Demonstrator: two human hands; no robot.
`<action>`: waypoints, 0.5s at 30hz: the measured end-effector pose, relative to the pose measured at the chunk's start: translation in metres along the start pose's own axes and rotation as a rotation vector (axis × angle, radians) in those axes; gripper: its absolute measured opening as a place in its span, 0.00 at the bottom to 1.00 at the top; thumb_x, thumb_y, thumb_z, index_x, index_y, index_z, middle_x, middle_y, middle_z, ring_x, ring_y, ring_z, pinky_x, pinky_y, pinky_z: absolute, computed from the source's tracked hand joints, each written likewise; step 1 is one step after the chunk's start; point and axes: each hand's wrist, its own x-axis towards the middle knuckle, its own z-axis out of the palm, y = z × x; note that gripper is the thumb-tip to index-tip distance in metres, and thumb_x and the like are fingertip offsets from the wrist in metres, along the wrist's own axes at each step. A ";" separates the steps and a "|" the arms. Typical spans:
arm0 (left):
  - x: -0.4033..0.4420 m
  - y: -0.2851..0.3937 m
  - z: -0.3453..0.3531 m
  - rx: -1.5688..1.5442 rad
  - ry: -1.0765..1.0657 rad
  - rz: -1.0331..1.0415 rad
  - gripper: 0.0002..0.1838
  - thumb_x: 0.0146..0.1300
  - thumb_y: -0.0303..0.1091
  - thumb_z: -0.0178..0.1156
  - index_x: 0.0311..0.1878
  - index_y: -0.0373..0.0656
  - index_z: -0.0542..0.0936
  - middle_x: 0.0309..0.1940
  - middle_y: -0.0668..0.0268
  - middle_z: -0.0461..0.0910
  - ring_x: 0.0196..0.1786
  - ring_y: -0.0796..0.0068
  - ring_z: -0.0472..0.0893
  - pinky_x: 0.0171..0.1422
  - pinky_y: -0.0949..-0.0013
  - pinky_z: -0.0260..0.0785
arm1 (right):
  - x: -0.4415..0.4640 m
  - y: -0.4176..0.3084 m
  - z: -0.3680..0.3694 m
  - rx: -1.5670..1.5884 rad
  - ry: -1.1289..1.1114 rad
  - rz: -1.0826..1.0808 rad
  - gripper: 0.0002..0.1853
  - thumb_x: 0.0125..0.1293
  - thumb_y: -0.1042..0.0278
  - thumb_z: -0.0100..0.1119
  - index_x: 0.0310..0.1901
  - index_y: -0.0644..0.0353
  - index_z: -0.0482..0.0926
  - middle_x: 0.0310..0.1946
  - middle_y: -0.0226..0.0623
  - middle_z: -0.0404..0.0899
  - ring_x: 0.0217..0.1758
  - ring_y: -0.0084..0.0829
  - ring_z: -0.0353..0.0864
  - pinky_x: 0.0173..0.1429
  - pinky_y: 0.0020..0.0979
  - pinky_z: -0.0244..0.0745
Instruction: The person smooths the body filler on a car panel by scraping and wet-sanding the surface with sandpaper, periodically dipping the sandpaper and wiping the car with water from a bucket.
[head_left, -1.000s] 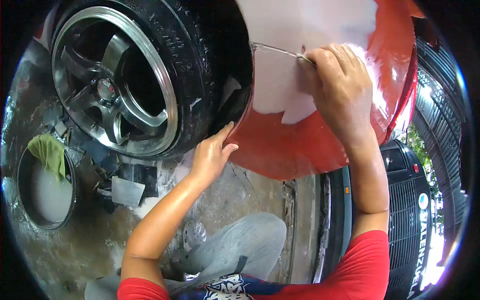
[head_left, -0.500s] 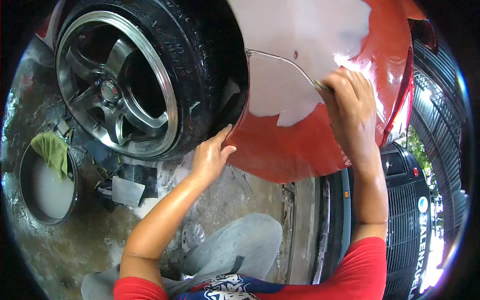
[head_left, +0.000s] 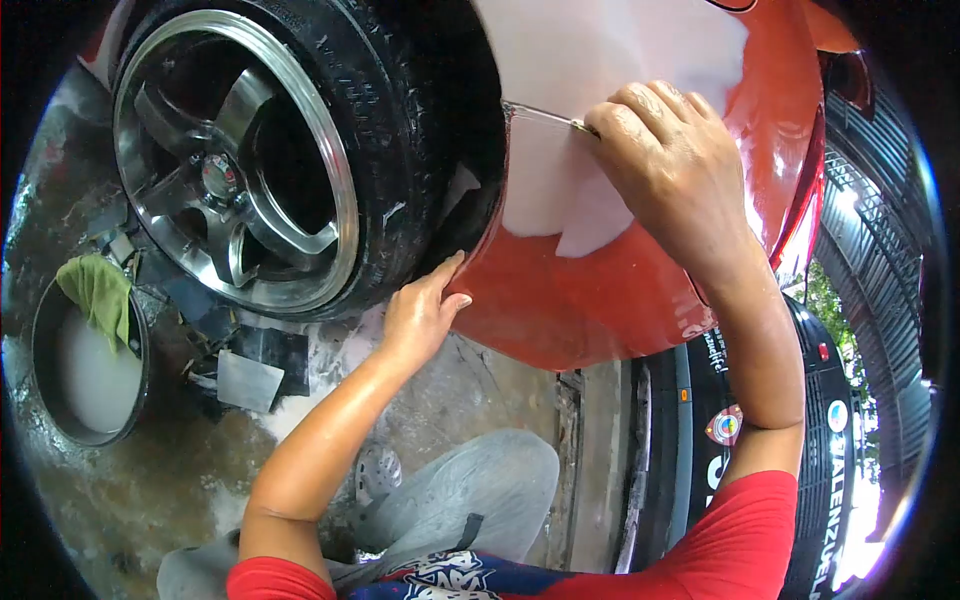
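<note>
My right hand (head_left: 665, 165) is curled against the red car panel (head_left: 570, 300), where a large patch is pale grey. Its fingers are closed at a seam (head_left: 540, 113) running across that patch from the wheel arch. A small dark edge shows at the fingertips, but what they pinch is mostly hidden. Lower down, my left hand (head_left: 422, 308) rests with extended fingers on the panel's edge by the wheel arch, holding nothing. The black tyre (head_left: 385, 170) with its grey spoked rim (head_left: 335, 150) stands beside it. Both hands look wet.
On the wet floor at the left sits a black bucket (head_left: 140, 405) of cloudy water, a green cloth (head_left: 97, 295) hung over its rim. Dark and grey sheets (head_left: 248, 382) lie near the wheel. A dark vehicle (head_left: 800, 440) stands at the right.
My right hand has slid left along the seam toward the wheel arch, its fingers still closed. My left hand stays on the panel's edge. The view has shifted slightly.
</note>
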 end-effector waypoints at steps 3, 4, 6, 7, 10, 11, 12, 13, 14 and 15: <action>0.001 0.001 -0.002 0.006 0.000 -0.003 0.32 0.63 0.32 0.71 0.71 0.44 0.75 0.57 0.47 0.83 0.56 0.45 0.84 0.58 0.57 0.78 | 0.011 0.005 0.003 0.051 0.025 -0.095 0.06 0.58 0.66 0.60 0.36 0.54 0.76 0.36 0.31 0.78 0.44 0.33 0.82 0.44 0.35 0.76; 0.000 -0.001 0.000 0.010 0.030 0.031 0.31 0.63 0.32 0.71 0.71 0.44 0.75 0.56 0.47 0.83 0.56 0.45 0.84 0.58 0.56 0.78 | 0.019 0.003 0.006 0.075 0.036 -0.127 0.08 0.56 0.68 0.62 0.37 0.55 0.76 0.36 0.32 0.78 0.43 0.34 0.82 0.44 0.36 0.76; 0.001 -0.002 0.002 0.002 0.051 0.066 0.31 0.63 0.32 0.71 0.71 0.44 0.75 0.56 0.46 0.83 0.56 0.45 0.84 0.58 0.56 0.78 | 0.041 -0.005 0.009 0.117 0.052 -0.187 0.12 0.53 0.71 0.68 0.40 0.57 0.77 0.37 0.34 0.78 0.42 0.37 0.81 0.44 0.36 0.76; 0.002 -0.003 0.001 -0.009 0.047 0.064 0.31 0.63 0.32 0.70 0.70 0.44 0.75 0.55 0.46 0.83 0.57 0.44 0.84 0.58 0.55 0.78 | 0.047 -0.008 0.007 0.099 0.053 -0.200 0.12 0.54 0.71 0.68 0.40 0.57 0.77 0.37 0.34 0.78 0.42 0.37 0.82 0.44 0.36 0.76; 0.000 -0.002 -0.002 -0.008 0.021 0.048 0.31 0.63 0.31 0.70 0.70 0.44 0.75 0.55 0.45 0.83 0.57 0.43 0.83 0.59 0.55 0.77 | 0.050 -0.010 0.003 0.063 0.036 -0.209 0.09 0.55 0.68 0.65 0.38 0.56 0.77 0.36 0.33 0.78 0.43 0.36 0.82 0.44 0.36 0.77; 0.001 0.000 -0.003 -0.005 0.015 0.044 0.31 0.63 0.31 0.71 0.70 0.43 0.75 0.55 0.45 0.83 0.58 0.43 0.82 0.59 0.55 0.77 | 0.039 -0.002 0.001 0.060 0.023 -0.194 0.07 0.56 0.67 0.62 0.35 0.55 0.77 0.35 0.32 0.78 0.43 0.35 0.83 0.44 0.36 0.78; 0.001 -0.001 -0.002 -0.012 0.023 0.047 0.31 0.63 0.31 0.71 0.70 0.43 0.75 0.55 0.46 0.83 0.58 0.43 0.82 0.59 0.54 0.77 | 0.033 0.001 0.000 0.057 0.009 -0.179 0.05 0.57 0.65 0.60 0.33 0.54 0.77 0.34 0.31 0.78 0.43 0.34 0.83 0.44 0.36 0.78; 0.002 -0.002 -0.001 -0.016 0.033 0.049 0.31 0.63 0.31 0.71 0.70 0.43 0.76 0.55 0.46 0.83 0.58 0.43 0.82 0.59 0.54 0.77 | 0.032 0.003 0.002 0.040 0.017 -0.175 0.06 0.56 0.64 0.60 0.34 0.53 0.77 0.35 0.31 0.79 0.44 0.33 0.84 0.45 0.35 0.78; 0.002 -0.003 -0.001 -0.015 0.039 0.053 0.31 0.63 0.31 0.71 0.70 0.43 0.76 0.55 0.46 0.83 0.58 0.43 0.82 0.59 0.54 0.77 | 0.034 0.003 0.007 0.054 0.040 -0.193 0.06 0.56 0.64 0.60 0.33 0.53 0.77 0.35 0.31 0.79 0.44 0.33 0.84 0.45 0.35 0.78; 0.002 -0.003 0.000 -0.016 0.033 0.043 0.31 0.63 0.32 0.71 0.70 0.43 0.76 0.55 0.46 0.83 0.58 0.43 0.82 0.59 0.54 0.77 | 0.041 -0.002 0.009 0.066 0.063 -0.206 0.06 0.56 0.64 0.60 0.33 0.53 0.77 0.36 0.31 0.79 0.44 0.33 0.84 0.45 0.35 0.78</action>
